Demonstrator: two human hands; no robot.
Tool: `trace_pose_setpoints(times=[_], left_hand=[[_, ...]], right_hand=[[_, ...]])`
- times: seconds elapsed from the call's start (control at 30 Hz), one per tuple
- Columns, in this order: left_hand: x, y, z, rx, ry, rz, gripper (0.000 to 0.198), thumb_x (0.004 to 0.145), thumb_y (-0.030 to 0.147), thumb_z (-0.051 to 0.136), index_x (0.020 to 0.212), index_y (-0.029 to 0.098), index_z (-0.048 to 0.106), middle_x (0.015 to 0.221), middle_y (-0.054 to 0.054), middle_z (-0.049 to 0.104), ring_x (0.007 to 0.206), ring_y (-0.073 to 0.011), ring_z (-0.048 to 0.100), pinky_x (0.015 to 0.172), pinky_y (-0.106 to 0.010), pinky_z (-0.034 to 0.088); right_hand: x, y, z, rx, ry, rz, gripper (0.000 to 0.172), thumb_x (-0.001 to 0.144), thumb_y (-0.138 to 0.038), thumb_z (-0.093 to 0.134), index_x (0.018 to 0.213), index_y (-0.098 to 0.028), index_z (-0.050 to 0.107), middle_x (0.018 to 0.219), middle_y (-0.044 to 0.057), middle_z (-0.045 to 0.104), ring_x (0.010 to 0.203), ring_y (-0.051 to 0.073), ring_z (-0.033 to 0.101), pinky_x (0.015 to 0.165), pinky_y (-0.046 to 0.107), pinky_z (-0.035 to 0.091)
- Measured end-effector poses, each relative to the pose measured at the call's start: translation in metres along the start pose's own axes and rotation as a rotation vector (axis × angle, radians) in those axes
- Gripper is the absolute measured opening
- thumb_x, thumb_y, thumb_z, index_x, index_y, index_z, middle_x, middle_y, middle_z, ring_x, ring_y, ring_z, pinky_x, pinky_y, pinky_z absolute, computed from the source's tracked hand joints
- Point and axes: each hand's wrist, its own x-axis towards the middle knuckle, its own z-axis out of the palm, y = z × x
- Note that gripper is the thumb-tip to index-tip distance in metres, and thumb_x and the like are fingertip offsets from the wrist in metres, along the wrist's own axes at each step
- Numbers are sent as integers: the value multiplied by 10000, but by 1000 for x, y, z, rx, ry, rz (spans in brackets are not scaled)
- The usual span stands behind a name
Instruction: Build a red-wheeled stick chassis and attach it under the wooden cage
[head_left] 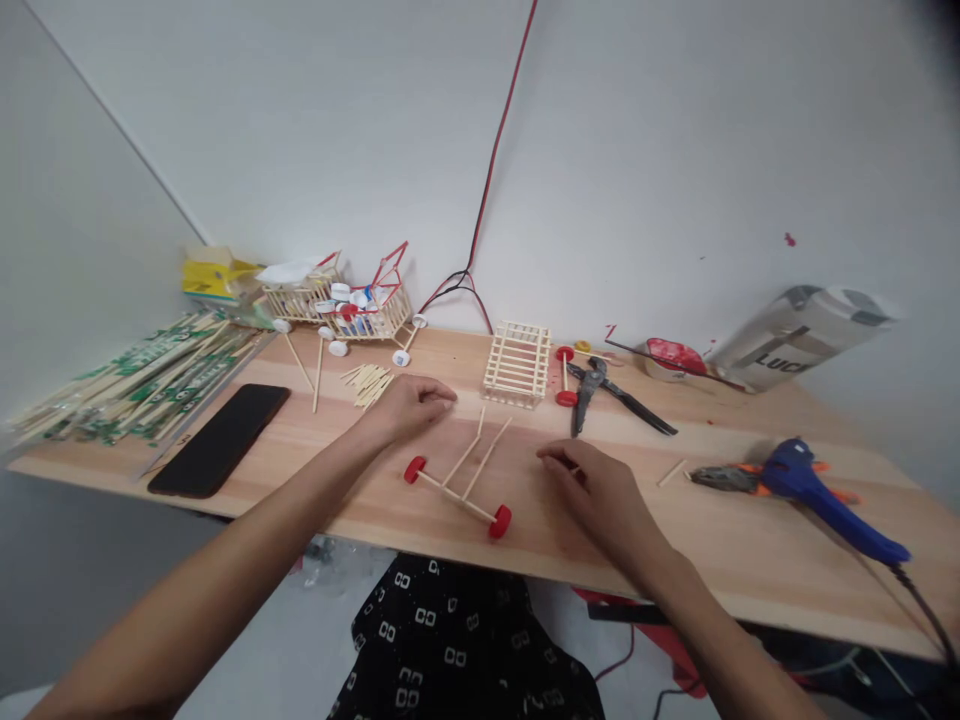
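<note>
A wheeled frame of wooden sticks lies on the table between my hands. It has an axle stick (450,490) with a red bottle-cap wheel (500,521) at one end and another red wheel (414,469) at the other. Two sticks (486,462) rise from the axle toward the back. My left hand (411,408) hovers just left of their far ends, fingers loosely bent, nothing visible in them. To the right of the frame, my right hand (596,488) is held apart from it, fingers partly curled with a gap at the thumb. It appears to hold nothing.
A stick basket (517,365) stands at the back, beside pliers (592,385) and a red-wheeled axle (565,376). Finished carts (367,315) and cut sticks (367,384) are left, with a phone (219,440) and chopstick packets (142,385). A blue glue gun (817,495) lies right.
</note>
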Motion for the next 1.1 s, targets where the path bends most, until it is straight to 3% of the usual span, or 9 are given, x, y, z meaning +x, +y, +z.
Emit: trace_pose_setpoints(times=[0.17, 0.33, 0.6, 0.9, 1.1], left_hand=[[23, -5, 19, -117, -232, -100, 218, 683, 208, 689, 855, 75, 708, 419, 48, 512, 389, -69, 425, 413, -183, 300], [28, -4, 28, -210, -340, -159, 157, 685, 207, 671, 779, 83, 696, 449, 41, 525, 356, -44, 383, 358, -165, 223], [28, 10, 31, -127, -404, -188, 165, 717, 255, 652, 678, 97, 677, 363, 57, 457, 326, -34, 316, 344, -164, 189], [33, 1, 35, -83, -435, -122, 168, 720, 264, 641, 649, 116, 678, 386, 46, 467, 344, -52, 352, 366, -177, 222], [32, 2, 34, -67, -452, -66, 196, 723, 254, 620, 567, 135, 615, 381, 46, 459, 341, -54, 352, 373, -187, 211]], right_hand=[[30, 0, 4, 97, -63, 52, 217, 870, -318, 522, 967, -213, 686, 906, 34, 732, 796, 173, 656, 728, 303, 490], [54, 4, 15, 150, -102, 60, 217, 828, -333, 586, 954, -210, 713, 888, 39, 749, 784, 179, 667, 714, 300, 488], [67, 0, 23, 238, -166, 67, 204, 826, -306, 570, 888, -189, 725, 741, 23, 720, 652, 160, 645, 639, 279, 472], [71, 2, 26, 257, -204, 105, 200, 828, -339, 577, 757, -192, 693, 619, -3, 665, 597, 144, 605, 602, 264, 441], [75, 5, 26, 265, -249, 110, 220, 838, -358, 560, 774, -192, 690, 623, -4, 655, 581, 142, 596, 565, 256, 423]])
